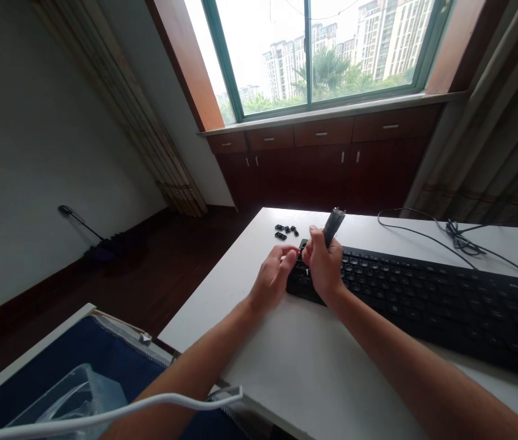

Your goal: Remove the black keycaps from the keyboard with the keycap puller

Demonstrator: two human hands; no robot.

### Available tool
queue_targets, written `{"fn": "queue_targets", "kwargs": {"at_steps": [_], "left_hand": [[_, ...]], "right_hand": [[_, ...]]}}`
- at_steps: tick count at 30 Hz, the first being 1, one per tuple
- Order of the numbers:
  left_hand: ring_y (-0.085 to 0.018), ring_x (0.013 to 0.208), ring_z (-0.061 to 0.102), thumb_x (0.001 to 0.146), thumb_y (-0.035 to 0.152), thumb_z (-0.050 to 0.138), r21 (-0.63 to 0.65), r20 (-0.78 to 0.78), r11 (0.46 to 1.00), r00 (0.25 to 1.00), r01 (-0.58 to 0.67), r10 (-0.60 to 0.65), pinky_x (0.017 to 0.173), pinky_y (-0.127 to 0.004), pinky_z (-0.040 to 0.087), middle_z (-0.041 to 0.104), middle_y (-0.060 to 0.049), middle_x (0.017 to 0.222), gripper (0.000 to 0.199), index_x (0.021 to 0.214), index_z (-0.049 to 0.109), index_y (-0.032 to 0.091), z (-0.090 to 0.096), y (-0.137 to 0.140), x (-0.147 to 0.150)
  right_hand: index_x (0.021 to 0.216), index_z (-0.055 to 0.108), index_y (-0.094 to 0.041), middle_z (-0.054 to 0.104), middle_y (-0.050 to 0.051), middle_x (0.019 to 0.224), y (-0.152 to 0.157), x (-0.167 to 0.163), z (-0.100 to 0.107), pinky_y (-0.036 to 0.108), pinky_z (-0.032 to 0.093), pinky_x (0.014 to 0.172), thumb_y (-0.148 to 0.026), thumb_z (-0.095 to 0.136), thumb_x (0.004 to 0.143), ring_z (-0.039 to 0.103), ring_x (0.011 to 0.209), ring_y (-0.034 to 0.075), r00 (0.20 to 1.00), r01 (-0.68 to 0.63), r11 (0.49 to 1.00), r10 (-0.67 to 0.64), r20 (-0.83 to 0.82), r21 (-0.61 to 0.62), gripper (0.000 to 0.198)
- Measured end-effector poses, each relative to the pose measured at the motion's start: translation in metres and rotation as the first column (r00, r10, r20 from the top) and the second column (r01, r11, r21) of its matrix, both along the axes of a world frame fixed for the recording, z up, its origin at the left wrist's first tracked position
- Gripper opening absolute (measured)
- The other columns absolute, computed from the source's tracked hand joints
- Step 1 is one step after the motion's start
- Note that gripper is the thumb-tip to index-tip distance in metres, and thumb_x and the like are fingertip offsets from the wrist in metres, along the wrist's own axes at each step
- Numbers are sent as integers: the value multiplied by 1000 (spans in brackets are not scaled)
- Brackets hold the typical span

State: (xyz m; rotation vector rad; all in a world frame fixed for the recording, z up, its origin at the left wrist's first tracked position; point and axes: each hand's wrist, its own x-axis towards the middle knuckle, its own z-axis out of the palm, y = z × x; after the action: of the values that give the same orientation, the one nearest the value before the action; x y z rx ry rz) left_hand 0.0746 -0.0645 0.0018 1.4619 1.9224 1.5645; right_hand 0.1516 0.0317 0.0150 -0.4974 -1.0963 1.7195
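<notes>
A black keyboard [405, 293] lies on the white table, and both hands are over its left end. My right hand [325, 263] is wrapped round a dark-handled tool [333, 226], whose upper end shows small metal points. Its lower end is hidden behind my fist, over the keys. Beside it, my left hand [275, 272] rests at the keyboard's left edge with thumb and forefinger drawn together. What they pinch, if anything, is too small to make out. Several loose black keycaps [280, 235] lie on the table just beyond the left hand.
A thin black cable [463, 238] lies bundled behind the keyboard. The white table [213, 293] ends at its left edge. Below left is a dark blue fabric-lined container [116, 342] with a clear plastic bag [80, 391] in it. A white cable or rod [167, 398] crosses in front of my left forearm.
</notes>
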Motion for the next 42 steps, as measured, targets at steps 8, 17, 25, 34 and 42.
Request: {"fn": "queue_targets", "kwargs": {"at_steps": [8,17,25,34,42], "left_hand": [[-17,79,60,98,40,60,-244,-596,957,754,159,-277,75,-30,51,65,-5,90,22,93,68,20,13,-17,-28],[-15,76,64,101,42,56,-38,-509,991,856,-130,92,67,-28,55,69,-6,96,26,107,67,19,-5,7,-56],[-16,72,66,95,40,63,-69,-545,993,838,-92,39,76,-33,60,72,-7,100,24,97,72,19,-14,40,-95],[-21,94,70,95,41,64,-11,-479,996,875,-84,69,83,-35,59,70,-9,113,24,104,72,20,-16,37,-100],[-17,83,64,105,39,46,-41,-548,973,809,226,-211,77,-31,53,69,-8,95,32,94,67,18,11,17,-71]], "right_hand": [[62,31,-25,29,-10,50,44,18,16,22,26,35,-34,63,83,25,38,6,991,108,978,-121,-62,-180,40],[60,35,-25,31,-10,47,51,19,4,21,25,34,-34,70,78,26,39,6,997,-4,980,-12,-78,-201,41],[65,41,-24,38,-10,48,44,19,-3,22,28,36,-42,72,80,31,40,7,999,-36,999,37,35,-26,40],[61,44,-22,39,-7,51,37,21,-7,23,29,42,-46,71,86,33,44,8,990,-70,984,48,135,164,44],[69,46,-21,44,-6,58,16,23,18,22,35,43,-56,67,90,41,47,8,979,-182,978,172,107,97,46]]}}
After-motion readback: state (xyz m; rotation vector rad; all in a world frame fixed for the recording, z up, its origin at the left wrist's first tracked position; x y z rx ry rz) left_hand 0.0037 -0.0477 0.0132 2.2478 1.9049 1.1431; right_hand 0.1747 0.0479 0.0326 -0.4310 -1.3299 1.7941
